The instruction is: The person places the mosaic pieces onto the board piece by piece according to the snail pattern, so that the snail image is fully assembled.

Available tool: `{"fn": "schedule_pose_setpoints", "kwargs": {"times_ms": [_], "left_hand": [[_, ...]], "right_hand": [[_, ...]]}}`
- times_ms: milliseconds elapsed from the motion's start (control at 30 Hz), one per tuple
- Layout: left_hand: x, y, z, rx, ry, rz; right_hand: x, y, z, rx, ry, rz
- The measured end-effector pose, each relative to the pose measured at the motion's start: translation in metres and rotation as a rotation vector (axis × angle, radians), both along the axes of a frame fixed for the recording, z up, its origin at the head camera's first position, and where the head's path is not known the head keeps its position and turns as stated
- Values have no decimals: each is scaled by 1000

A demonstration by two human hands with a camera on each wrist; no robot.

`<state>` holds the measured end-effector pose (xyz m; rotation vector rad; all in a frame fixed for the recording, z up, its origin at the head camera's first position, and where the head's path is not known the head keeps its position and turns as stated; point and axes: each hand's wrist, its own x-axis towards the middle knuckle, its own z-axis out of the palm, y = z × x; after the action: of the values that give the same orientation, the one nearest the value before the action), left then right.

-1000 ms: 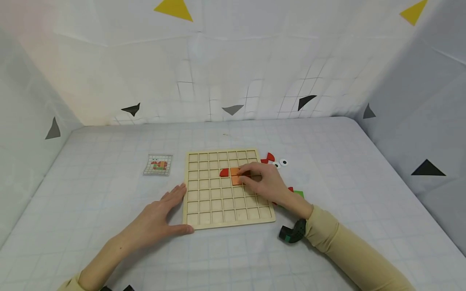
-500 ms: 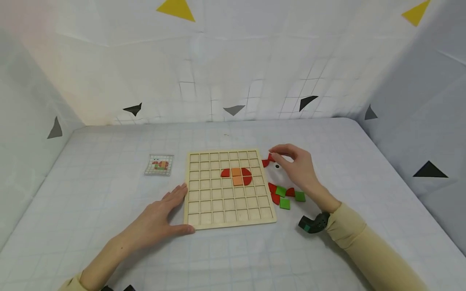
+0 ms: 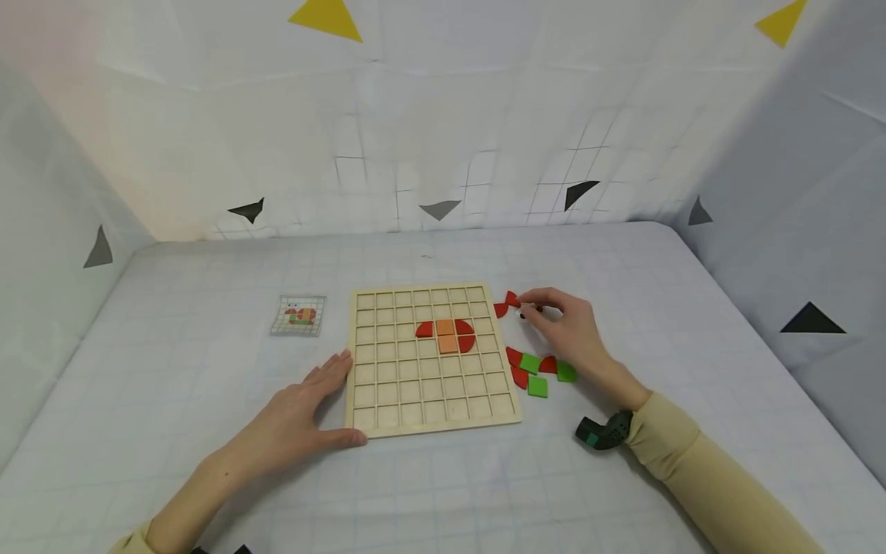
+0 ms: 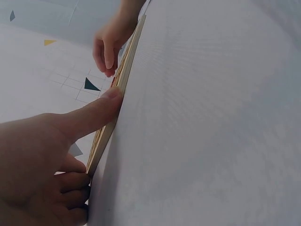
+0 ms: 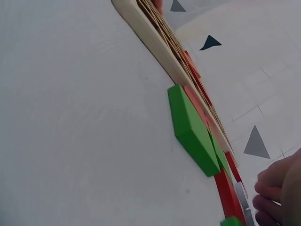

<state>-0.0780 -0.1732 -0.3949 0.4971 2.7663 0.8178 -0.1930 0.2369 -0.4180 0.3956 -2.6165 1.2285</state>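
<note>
In the head view, a wooden grid board (image 3: 408, 392) holds a red quarter-round tile (image 3: 424, 330), two orange square tiles (image 3: 446, 336) and two red quarter-rounds (image 3: 465, 336) forming a half circle. My left hand (image 3: 298, 415) rests at the board's left edge, thumb at the front corner, fingers extended; the left wrist view shows the thumb (image 4: 101, 110) against the rim. Right of the board, my right hand (image 3: 571, 327) hovers with bent fingers over white eye tiles (image 5: 242, 197), beside red tiles (image 3: 512, 298). Its fingertips partly hide them; I see no tile lifted.
Green square tiles (image 3: 537, 386) and red quarter-rounds (image 3: 519, 377) lie loose by the board's right edge. A small picture card (image 3: 298, 315) lies to the left. White gridded cloth (image 3: 443, 492) covers the table, with white sheets (image 3: 415, 115) standing behind and at the sides.
My right hand has left the half circle of red tiles on the board and moved right, to the eye tiles beside it. The left hand has stayed at the board's edge.
</note>
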Motion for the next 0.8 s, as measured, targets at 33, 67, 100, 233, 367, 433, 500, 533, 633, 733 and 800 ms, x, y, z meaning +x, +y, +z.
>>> {"fn": "schedule_pose_setpoints", "kwargs": {"times_ms": [33, 67, 100, 233, 367, 433, 500, 533, 633, 733, 800], "left_hand": [[0, 0, 0, -1, -1, 0], [0, 0, 0, 0, -2, 0], [0, 0, 0, -1, -1, -1], [1, 1, 0, 0, -1, -2], [1, 0, 0, 6, 2, 0], [1, 0, 1, 7, 4, 1], [1, 0, 1, 10, 2, 1], [1, 0, 1, 11, 1, 1], [1, 0, 0, 11, -2, 2], [0, 1, 0, 6, -6, 2], [0, 0, 0, 5, -7, 1]], "right_hand": [[0, -1, 0, 6, 11, 15], [0, -2, -1, 15, 24, 27], [0, -3, -1, 20, 37, 40], [0, -4, -4, 70, 89, 65], [-2, -3, -6, 107, 103, 114], [-3, -3, -6, 116, 105, 145], [-3, -3, -6, 115, 112, 174], [-3, -3, -6, 109, 115, 186], [-4, -2, -8, 103, 127, 201], [-3, -1, -9, 86, 136, 204], [-3, -1, -10, 80, 141, 204]]}}
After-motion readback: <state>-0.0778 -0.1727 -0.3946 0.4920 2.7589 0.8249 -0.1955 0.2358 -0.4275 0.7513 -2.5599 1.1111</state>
